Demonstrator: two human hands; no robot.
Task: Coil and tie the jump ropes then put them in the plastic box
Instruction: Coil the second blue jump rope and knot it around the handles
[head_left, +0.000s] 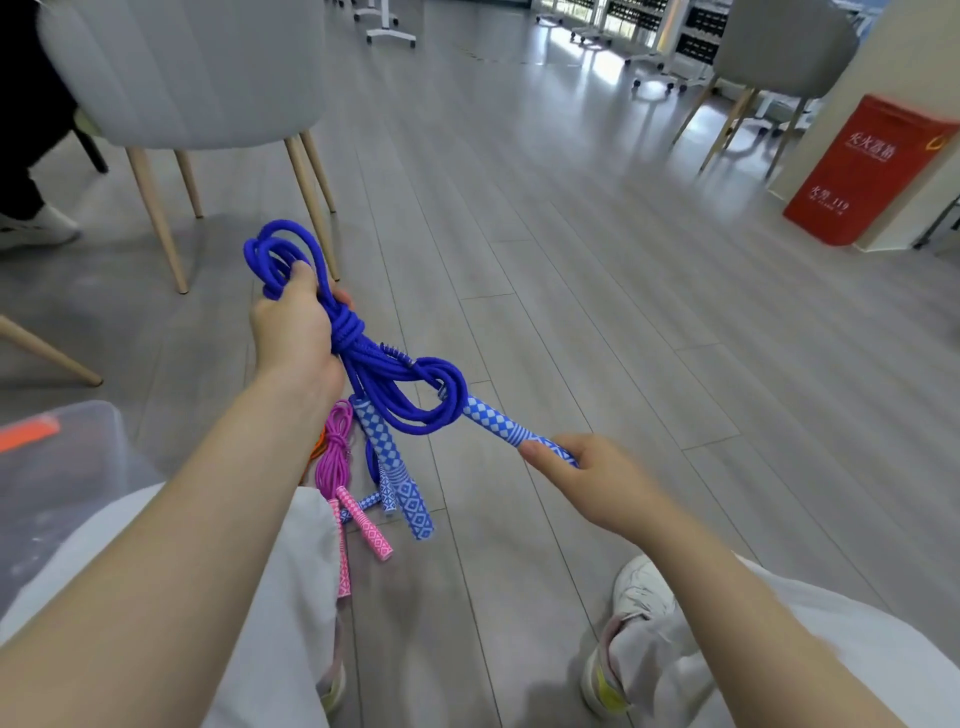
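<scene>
left hand (293, 332) grips the knotted blue jump rope (358, 343) coil above the floor (571, 291); right hand (587, 478) pinches one blue handle (498, 421). pink jump rope (337, 457) lies on the floor by the left knee, plastic box (62, 467) at lower left, grey chair (197, 73) just behind.

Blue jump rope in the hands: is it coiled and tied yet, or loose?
Coiled and knotted: the blue braided jump rope is bundled in loops with wraps round its middle. The right hand pulls one handle.
</scene>
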